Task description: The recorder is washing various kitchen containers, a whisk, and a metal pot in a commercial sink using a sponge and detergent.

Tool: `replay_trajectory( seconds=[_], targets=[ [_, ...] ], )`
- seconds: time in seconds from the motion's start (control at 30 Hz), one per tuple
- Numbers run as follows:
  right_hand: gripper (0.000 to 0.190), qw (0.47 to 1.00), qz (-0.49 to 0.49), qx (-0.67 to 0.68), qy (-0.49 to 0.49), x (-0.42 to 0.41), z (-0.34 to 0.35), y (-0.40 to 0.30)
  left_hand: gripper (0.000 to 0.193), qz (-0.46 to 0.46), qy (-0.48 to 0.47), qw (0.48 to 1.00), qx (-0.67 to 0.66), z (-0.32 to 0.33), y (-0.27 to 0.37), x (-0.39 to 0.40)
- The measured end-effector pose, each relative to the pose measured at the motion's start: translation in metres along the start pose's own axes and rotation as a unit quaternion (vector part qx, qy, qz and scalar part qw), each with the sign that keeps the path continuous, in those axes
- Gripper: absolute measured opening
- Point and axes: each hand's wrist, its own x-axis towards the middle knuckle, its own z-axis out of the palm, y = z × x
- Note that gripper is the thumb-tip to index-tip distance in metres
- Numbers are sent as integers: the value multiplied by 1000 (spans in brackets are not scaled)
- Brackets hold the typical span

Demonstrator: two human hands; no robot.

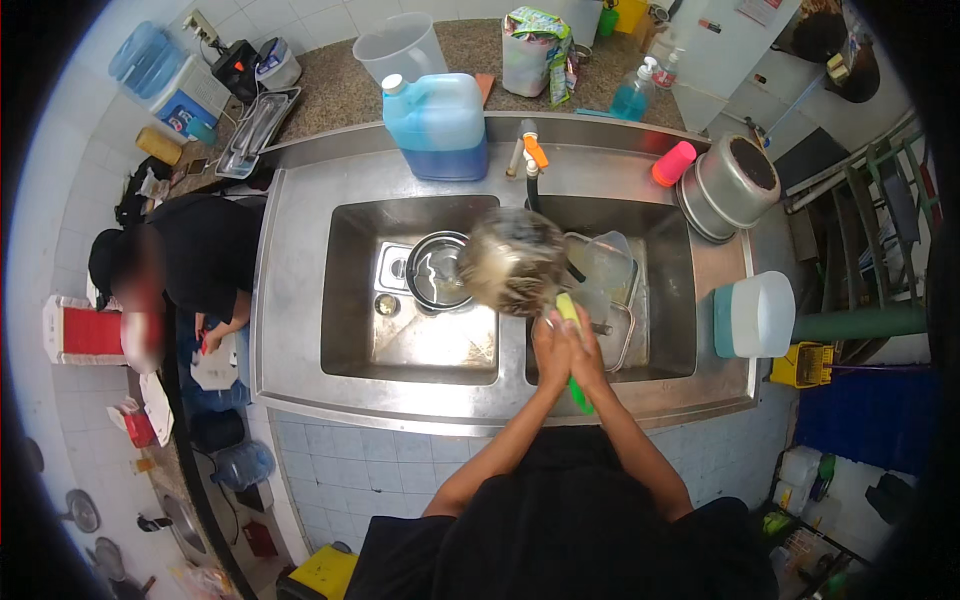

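Observation:
My left hand (553, 352) and my right hand (588, 358) are pressed together over the right sink basin, closed around a green-handled utensil. Its round, shiny head (514, 262) is blurred and hangs over the divider between the basins. A yellow-green piece (568, 307) shows between my fingers, and a bright green handle end (580, 396) sticks out below my wrists. I cannot tell whether these are one piece. Under my hands in the right basin (671, 300) lie a clear plastic container (609, 259) and a wire-framed item (624, 337). A black hose (533, 193) hangs from the tap (531, 150).
The left basin (352, 300) holds a round pan (437, 271), a metal lid (391, 266) and a small cup (386, 304). Around the rim stand a blue-liquid jug (439, 127), pink cup (673, 163), metal pot (731, 184) and plastic container (757, 315). A co-worker (202, 255) is at left.

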Motion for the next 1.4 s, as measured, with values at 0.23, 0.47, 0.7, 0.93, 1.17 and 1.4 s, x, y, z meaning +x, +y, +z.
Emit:
replay_trajectory(
  seconds=[0.23,0.47,0.7,0.93,1.17,1.4],
  targets=[
    [44,929,122,-249,-244,14,32,-15,35,-100,163,948,-254,-90,-48,77],
    [32,974,128,-105,-154,10,-28,40,31,-347,280,859,-251,-197,-168,123],
    [32,970,221,-102,-9,3,-107,45,44,-347,372,845,-163,-200,-304,119],
    [33,943,315,-79,72,4,-124,57,38,-463,364,783,-199,-194,-376,112],
    [36,911,386,-84,119,12,-129,81,46,-637,259,722,-75,-204,-359,113],
    [33,888,395,-108,209,38,-131,68,23,-396,201,896,-17,-179,-177,218]
  ],
)
